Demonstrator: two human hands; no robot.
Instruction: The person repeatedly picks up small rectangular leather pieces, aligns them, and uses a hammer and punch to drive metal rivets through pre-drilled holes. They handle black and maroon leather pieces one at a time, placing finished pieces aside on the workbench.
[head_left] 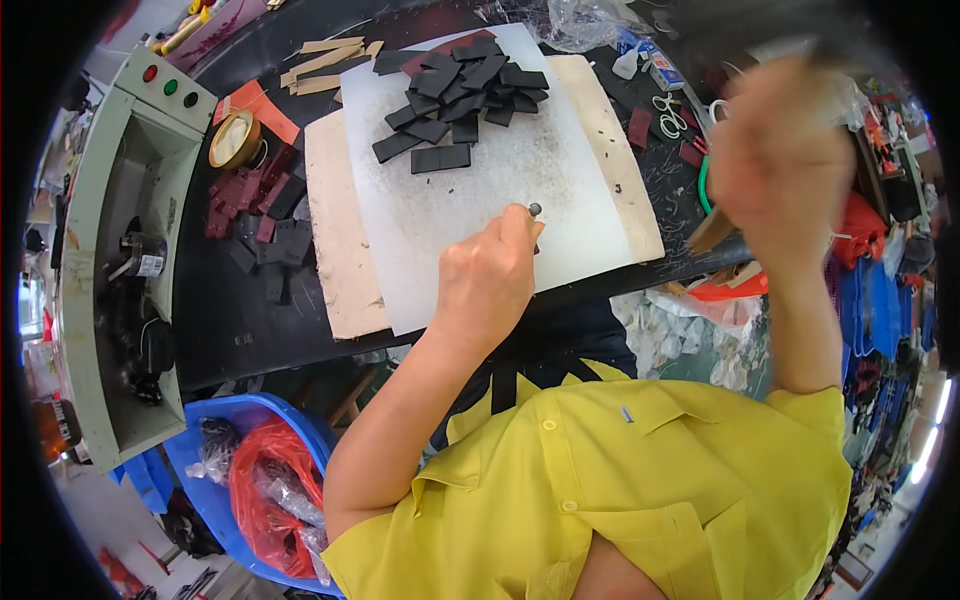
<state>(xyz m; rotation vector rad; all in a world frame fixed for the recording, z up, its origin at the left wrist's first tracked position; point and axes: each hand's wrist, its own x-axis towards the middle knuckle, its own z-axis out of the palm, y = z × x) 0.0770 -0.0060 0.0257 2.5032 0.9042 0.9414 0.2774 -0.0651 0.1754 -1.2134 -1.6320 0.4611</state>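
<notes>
My left hand is closed around a small metal punch, whose round grey end sticks up above the fingers. Its lower end is mostly hidden by my hand, over the white sheet. Raised at the right, my right hand is smeared by motion. A wooden handle juts out below it, and a dark blur shows above; it looks like a hammer, though the head is not clear. Beyond my left hand lies a heap of black rectangular leather-like pieces on the sheet.
Under the sheet is a beige board on the black table. At left are dark red pieces, more black pieces, a round pot and a grey cabinet. Scissors lie right; a blue tub stands below.
</notes>
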